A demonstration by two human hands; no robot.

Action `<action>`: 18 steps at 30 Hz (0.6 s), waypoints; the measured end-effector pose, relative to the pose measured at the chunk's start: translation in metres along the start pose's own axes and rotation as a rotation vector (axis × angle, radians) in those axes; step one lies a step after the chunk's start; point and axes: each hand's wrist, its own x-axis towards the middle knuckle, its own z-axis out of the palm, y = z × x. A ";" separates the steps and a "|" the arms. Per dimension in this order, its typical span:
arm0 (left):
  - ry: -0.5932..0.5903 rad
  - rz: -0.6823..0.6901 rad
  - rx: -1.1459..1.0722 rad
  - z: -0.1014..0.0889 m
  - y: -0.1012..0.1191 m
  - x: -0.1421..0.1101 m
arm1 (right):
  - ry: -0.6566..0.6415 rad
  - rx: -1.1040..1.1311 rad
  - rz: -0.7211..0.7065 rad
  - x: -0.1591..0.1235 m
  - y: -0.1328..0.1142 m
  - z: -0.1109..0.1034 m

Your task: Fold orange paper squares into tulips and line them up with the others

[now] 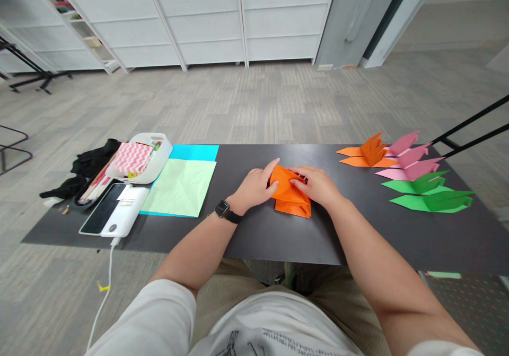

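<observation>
A partly folded sheet of orange origami paper lies on the dark table in front of me. Its upper layer is bent up and its lower part rests flat on the tabletop. My left hand grips the paper's left edge, thumb on top and index finger stretched along the far side. On the right edge, my right hand has its thumb on the paper and its other fingers curled behind, partly hidden. A dark watch sits on my left wrist.
Folded paper figures in orange, pink and green stand at the table's right. Leftward lie light green paper over blue sheets, a white basket, a phone and a cabled power bank.
</observation>
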 end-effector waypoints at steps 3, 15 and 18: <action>0.077 0.053 -0.048 0.003 -0.004 0.000 | 0.014 -0.003 0.004 -0.001 0.001 0.002; 0.064 0.196 -0.009 0.003 -0.010 0.002 | 0.239 0.125 -0.050 -0.001 -0.009 -0.009; 0.092 0.137 0.057 0.007 -0.014 0.002 | 0.307 0.110 -0.118 -0.002 -0.015 -0.019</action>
